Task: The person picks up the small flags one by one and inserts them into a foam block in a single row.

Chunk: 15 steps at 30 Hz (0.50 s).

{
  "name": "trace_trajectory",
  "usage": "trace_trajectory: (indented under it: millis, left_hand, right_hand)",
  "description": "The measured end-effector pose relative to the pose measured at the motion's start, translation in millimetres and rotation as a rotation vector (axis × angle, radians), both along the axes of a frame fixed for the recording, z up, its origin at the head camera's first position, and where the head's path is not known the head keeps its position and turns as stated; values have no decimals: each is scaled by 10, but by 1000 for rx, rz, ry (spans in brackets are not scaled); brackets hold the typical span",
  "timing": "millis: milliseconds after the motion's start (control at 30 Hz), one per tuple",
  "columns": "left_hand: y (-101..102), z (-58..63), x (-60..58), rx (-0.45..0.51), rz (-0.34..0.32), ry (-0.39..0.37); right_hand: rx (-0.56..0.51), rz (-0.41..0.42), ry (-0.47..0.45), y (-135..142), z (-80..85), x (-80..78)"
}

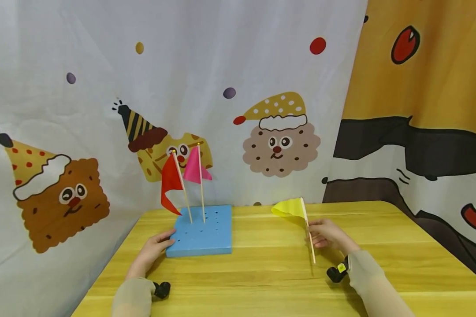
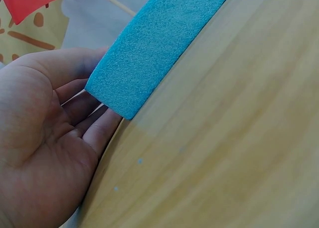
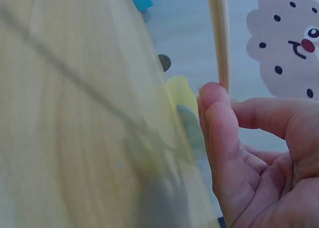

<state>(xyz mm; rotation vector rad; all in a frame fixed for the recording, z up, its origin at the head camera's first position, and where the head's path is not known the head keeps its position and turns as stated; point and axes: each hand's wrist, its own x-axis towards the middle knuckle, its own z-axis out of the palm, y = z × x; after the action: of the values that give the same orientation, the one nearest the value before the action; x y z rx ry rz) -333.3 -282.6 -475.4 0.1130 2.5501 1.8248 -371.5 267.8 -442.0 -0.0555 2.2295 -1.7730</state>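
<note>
A blue foam board (image 1: 206, 240) dotted with small holes lies on the table. My left hand (image 1: 154, 248) rests against its left side; in the left wrist view the fingers (image 2: 102, 131) touch the foam near a corner. Two flags stand in the board on thin sticks: a red flag (image 1: 171, 178) leaning left and a pink flag (image 1: 193, 166) nearly upright. To the right, my right hand (image 1: 327, 233) pinches the stick of a yellow flag (image 1: 289, 208) between thumb and fingertips. That stick tilts slightly, cloth at the top, bare lower end towards me.
The wooden table (image 1: 262, 286) carries the board and ends at a white curtain (image 1: 182, 66) printed with cartoon biscuits. Small black devices sit at both wrists, such as the one by the right sleeve (image 1: 374, 281).
</note>
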Motion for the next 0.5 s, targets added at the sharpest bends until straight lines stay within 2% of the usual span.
trace_trajectory:
  millis: [100,333,500]
  left_hand:
    - [7,2,-12,-3,2,1]
    - [4,-6,-28,30,-1,-3]
    - [-11,-29,-25,42,-7,-1]
  right_hand:
    - [3,-6,17,-33,77,9]
    - [36,45,87,-132,286,24]
    - [27,60,130,-257,490,25]
